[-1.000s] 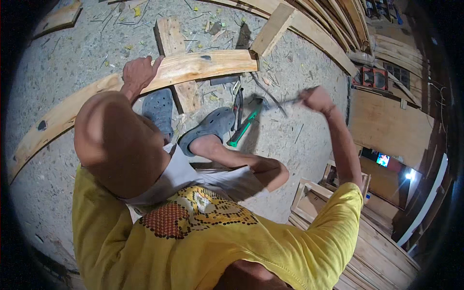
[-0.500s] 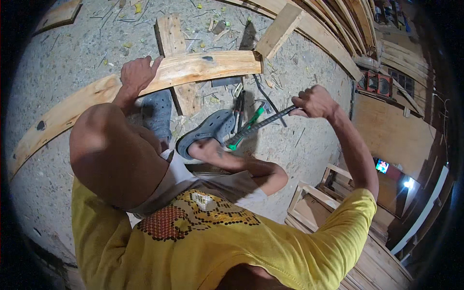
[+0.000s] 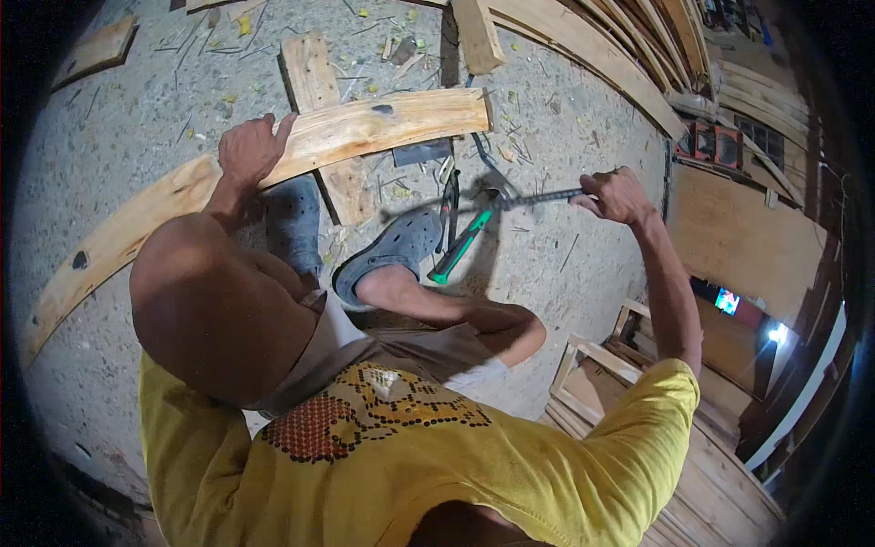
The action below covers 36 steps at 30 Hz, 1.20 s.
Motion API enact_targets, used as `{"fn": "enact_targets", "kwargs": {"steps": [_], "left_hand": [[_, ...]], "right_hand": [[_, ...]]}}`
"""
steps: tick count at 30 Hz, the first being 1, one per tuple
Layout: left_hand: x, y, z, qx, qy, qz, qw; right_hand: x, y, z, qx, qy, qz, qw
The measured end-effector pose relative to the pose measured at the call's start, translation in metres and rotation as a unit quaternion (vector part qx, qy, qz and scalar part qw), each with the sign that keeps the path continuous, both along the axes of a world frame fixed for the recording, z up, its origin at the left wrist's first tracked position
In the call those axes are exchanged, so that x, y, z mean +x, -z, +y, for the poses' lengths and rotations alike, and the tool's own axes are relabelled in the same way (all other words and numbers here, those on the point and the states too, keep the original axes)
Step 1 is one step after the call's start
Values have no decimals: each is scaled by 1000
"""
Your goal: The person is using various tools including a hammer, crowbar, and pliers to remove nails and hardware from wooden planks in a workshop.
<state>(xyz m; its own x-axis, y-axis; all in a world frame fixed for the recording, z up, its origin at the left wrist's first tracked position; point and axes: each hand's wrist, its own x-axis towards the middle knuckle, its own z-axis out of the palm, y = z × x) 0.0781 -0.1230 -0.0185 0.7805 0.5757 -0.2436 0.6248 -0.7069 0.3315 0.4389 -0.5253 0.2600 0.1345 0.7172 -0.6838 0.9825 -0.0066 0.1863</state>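
A long wooden plank (image 3: pixel 365 128) with dark knots lies across a short board (image 3: pixel 314 77) on the floor. My left hand (image 3: pixel 251 150) is closed over its near edge, thumb lifted. My right hand (image 3: pixel 615 194) holds a dark ribbed metal bar (image 3: pixel 542 198) by one end. The bar points left above the floor, and its far part is blurred. Under it lies a green-handled tool (image 3: pixel 462 246), its head partly hidden by the bar. Beside my shoe, pincers (image 3: pixel 450 205) rest on the floor. Another thin dark bar (image 3: pixel 492 159) lies near the plank's end.
A wooden block (image 3: pixel 477 41) is beyond the plank's right end. Stacked timber (image 3: pixel 629 46) runs along the far right, with wooden frames (image 3: pixel 592 369) at lower right. Loose nails and chips litter the concrete floor. My shoes (image 3: pixel 387 246) sit close to the plank.
The wooden block has come away from the plank's right end and moved farther off. My right hand has shifted slightly right, and the bar has swung from slanting to nearly level.
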Motion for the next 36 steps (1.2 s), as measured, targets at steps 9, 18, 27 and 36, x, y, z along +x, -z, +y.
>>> {"fn": "enact_targets", "kwargs": {"steps": [9, 18, 27, 36], "left_hand": [[-5, -11, -2, 12, 2, -34, 999], [-9, -11, -24, 43, 238, -154, 958], [-31, -23, -29, 36, 218, -99, 970], [-42, -23, -22, 51, 209, -87, 973]], "right_hand": [[-57, 123, -155, 366, 548, -87, 747], [-168, 331, -295, 402, 742, -139, 518], [-239, 350, -133, 298, 733, 29, 611], [-143, 217, -154, 271, 754, 278, 530]]}}
